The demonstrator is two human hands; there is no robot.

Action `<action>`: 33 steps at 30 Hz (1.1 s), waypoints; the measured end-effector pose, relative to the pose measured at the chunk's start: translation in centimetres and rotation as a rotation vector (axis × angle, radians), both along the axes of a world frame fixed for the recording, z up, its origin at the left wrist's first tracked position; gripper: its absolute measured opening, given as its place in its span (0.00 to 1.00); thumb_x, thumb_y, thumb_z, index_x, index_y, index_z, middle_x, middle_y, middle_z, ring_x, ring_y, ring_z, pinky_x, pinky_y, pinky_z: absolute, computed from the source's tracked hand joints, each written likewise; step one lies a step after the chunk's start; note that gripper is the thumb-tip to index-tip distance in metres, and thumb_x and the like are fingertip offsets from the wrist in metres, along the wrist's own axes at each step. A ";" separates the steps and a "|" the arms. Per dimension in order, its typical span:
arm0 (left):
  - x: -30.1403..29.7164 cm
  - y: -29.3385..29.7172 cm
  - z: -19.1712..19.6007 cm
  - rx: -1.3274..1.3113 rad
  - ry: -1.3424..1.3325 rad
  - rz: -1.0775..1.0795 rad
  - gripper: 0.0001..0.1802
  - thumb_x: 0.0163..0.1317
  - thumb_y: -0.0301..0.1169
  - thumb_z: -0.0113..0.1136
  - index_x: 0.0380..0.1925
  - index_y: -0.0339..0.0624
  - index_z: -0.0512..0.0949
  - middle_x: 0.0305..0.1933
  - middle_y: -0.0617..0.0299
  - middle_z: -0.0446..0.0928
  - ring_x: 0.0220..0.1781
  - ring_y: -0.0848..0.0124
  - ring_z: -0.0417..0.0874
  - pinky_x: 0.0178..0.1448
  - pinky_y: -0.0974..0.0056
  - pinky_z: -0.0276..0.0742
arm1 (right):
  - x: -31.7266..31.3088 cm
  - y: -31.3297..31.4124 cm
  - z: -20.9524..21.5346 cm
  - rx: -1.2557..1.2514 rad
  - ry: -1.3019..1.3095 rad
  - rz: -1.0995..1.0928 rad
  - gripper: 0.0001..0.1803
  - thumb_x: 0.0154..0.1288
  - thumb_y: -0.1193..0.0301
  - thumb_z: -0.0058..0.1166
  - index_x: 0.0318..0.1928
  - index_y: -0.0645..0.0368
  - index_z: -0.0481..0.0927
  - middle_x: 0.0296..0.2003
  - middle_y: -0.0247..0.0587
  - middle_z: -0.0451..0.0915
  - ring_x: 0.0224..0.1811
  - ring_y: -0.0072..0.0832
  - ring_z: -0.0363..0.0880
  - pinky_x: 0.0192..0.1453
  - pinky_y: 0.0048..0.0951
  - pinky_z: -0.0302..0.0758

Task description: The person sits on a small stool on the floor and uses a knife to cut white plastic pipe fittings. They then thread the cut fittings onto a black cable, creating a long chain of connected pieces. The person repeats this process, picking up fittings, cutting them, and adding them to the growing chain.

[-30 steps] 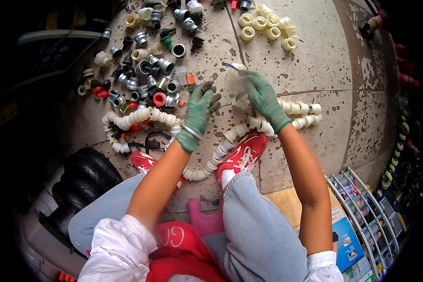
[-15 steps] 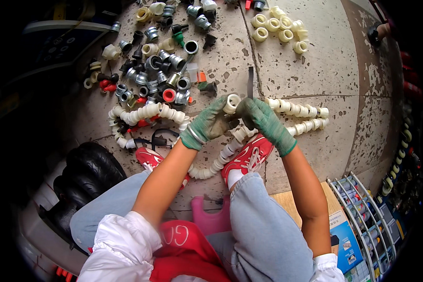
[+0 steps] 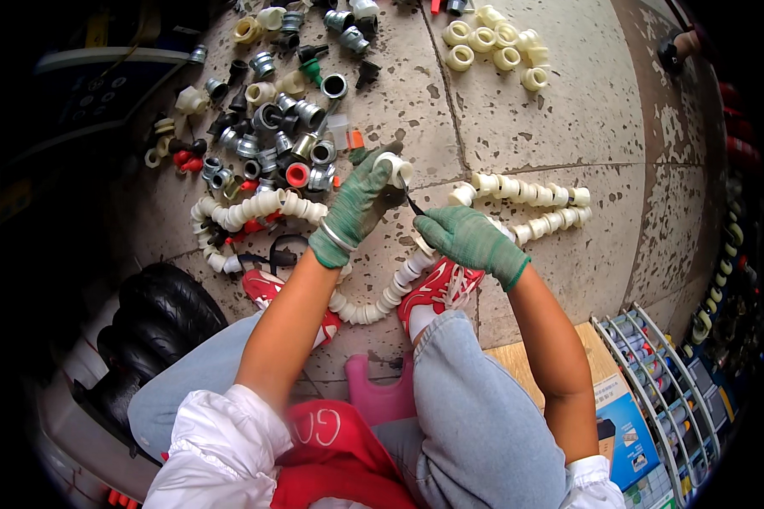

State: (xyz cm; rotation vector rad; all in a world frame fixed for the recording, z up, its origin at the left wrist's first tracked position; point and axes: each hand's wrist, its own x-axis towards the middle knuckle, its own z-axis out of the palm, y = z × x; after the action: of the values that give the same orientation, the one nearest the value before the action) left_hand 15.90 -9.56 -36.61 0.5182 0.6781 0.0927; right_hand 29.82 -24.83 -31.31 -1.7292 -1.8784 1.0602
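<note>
Both hands wear green knit gloves. My left hand [image 3: 361, 197] is closed around a white plastic ring fitting [image 3: 394, 170], its opening turned to the right. In my right hand [image 3: 469, 240] a thin black strap [image 3: 412, 204] is pinched, and its upper end reaches the fitting's opening. How far the strap goes inside, I cannot tell. Below and right of the hands lies a long row of cream fittings [image 3: 526, 192] strung end to end. It bends back at the right and runs down past my shoe; another strung stretch [image 3: 259, 205] curls at the left.
A pile of metal, black and cream fittings [image 3: 267, 119] lies at the upper left. Loose cream rings [image 3: 482, 39] sit at the upper right. My red shoes [image 3: 441, 293] stand beside the strung row. A white wire rack [image 3: 654, 373] is at the lower right, black tyres [image 3: 165, 310] at the left.
My left hand has moved left and up with the fitting, turning it. My right hand has dropped lower, and the strap now points up-left to the fitting instead of standing upright.
</note>
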 end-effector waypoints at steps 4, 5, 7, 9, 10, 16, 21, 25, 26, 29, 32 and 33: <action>0.7 -0.3 1.1 0.294 0.013 -0.170 0.40 0.57 0.41 0.65 0.64 0.39 0.59 0.54 0.55 0.72 0.52 0.68 0.75 0.55 0.63 0.74 | 0.1 -0.2 -1.5 0.051 -0.057 0.004 0.14 0.55 0.77 0.51 0.44 0.63 0.71 0.34 0.46 0.75 0.34 0.44 0.78 0.34 0.38 0.75; 1.0 -0.6 1.4 0.313 0.003 -0.161 0.41 0.56 0.40 0.66 0.65 0.38 0.57 0.56 0.53 0.72 0.54 0.68 0.75 0.56 0.64 0.73 | 0.0 -0.4 -1.8 0.016 -0.002 -0.043 0.15 0.54 0.78 0.51 0.45 0.63 0.70 0.33 0.46 0.75 0.33 0.44 0.77 0.33 0.38 0.75; 1.2 -0.8 1.5 0.334 -0.023 -0.170 0.45 0.54 0.39 0.67 0.66 0.37 0.53 0.59 0.50 0.69 0.56 0.66 0.74 0.59 0.63 0.71 | -0.1 -0.8 -2.1 -0.052 0.109 -0.136 0.18 0.53 0.80 0.51 0.47 0.64 0.70 0.32 0.47 0.74 0.33 0.43 0.77 0.32 0.38 0.75; 1.1 -1.0 1.6 0.268 -0.055 -0.145 0.41 0.56 0.38 0.65 0.65 0.37 0.56 0.59 0.50 0.70 0.56 0.67 0.74 0.60 0.62 0.70 | -0.5 -0.9 -1.9 0.093 -0.012 -0.194 0.22 0.52 0.80 0.51 0.51 0.64 0.69 0.32 0.48 0.73 0.32 0.43 0.76 0.31 0.38 0.74; 1.0 -1.1 1.7 0.236 -0.071 -0.132 0.38 0.57 0.37 0.64 0.64 0.36 0.58 0.59 0.51 0.70 0.56 0.67 0.74 0.60 0.62 0.70 | -0.7 -0.9 -1.8 0.166 -0.073 -0.222 0.24 0.52 0.81 0.52 0.52 0.63 0.68 0.31 0.48 0.73 0.31 0.43 0.76 0.31 0.38 0.74; 1.1 -2.0 1.4 0.054 0.033 0.000 0.18 0.63 0.31 0.57 0.51 0.34 0.75 0.57 0.54 0.73 0.57 0.66 0.73 0.61 0.63 0.69 | -1.0 -1.6 -3.4 -0.111 -0.046 -0.114 0.37 0.50 0.78 0.57 0.63 0.61 0.60 0.35 0.51 0.75 0.36 0.45 0.77 0.37 0.38 0.76; 2.3 -2.0 5.9 1.401 0.075 -0.328 0.13 0.54 0.28 0.66 0.41 0.45 0.82 0.59 0.54 0.69 0.62 0.63 0.68 0.61 0.61 0.68 | 0.4 0.5 2.2 -0.123 0.331 -0.676 0.37 0.50 0.72 0.60 0.61 0.63 0.61 0.49 0.50 0.74 0.51 0.41 0.76 0.56 0.36 0.72; 4.5 -1.9 8.3 0.684 -0.101 0.192 0.12 0.56 0.26 0.63 0.42 0.45 0.81 0.57 0.56 0.71 0.53 0.68 0.75 0.55 0.67 0.73 | 0.7 0.4 4.0 -0.230 0.879 -0.818 0.24 0.60 0.69 0.56 0.56 0.63 0.70 0.38 0.36 0.76 0.40 0.24 0.77 0.44 0.25 0.74; 5.6 -0.7 8.8 0.606 -0.062 0.288 0.11 0.59 0.25 0.60 0.42 0.43 0.80 0.54 0.57 0.74 0.50 0.72 0.77 0.53 0.72 0.74 | 1.1 0.0 4.3 -0.375 1.019 -0.837 0.20 0.63 0.69 0.53 0.54 0.64 0.72 0.35 0.34 0.76 0.37 0.20 0.76 0.41 0.23 0.74; 8.2 2.5 4.8 0.732 0.067 0.216 0.11 0.61 0.28 0.58 0.44 0.40 0.79 0.53 0.53 0.75 0.52 0.68 0.77 0.56 0.68 0.73 | 2.0 -1.3 3.6 -0.253 0.842 -1.033 0.13 0.68 0.68 0.48 0.46 0.63 0.79 0.21 0.23 0.67 0.21 0.11 0.61 0.24 0.14 0.60; 12.5 3.2 1.1 1.479 0.182 -0.141 0.16 0.62 0.30 0.56 0.49 0.42 0.76 0.55 0.52 0.74 0.53 0.62 0.78 0.60 0.63 0.72 | 2.7 -1.6 4.6 -0.277 0.816 -1.054 0.13 0.68 0.70 0.48 0.47 0.63 0.79 0.21 0.24 0.68 0.21 0.11 0.61 0.23 0.14 0.60; 14.0 3.0 0.5 1.742 0.209 -0.198 0.16 0.61 0.30 0.55 0.50 0.43 0.75 0.56 0.50 0.73 0.53 0.59 0.78 0.60 0.61 0.72 | 2.8 -1.6 4.8 -0.308 0.830 -1.055 0.13 0.68 0.70 0.48 0.47 0.64 0.79 0.21 0.25 0.68 0.21 0.12 0.62 0.24 0.14 0.61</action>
State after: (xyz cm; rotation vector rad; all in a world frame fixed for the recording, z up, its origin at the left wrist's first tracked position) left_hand 29.94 -6.58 -36.11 2.2821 0.6082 0.4568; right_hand 32.58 -26.43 -26.47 -1.6513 -0.2199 1.2829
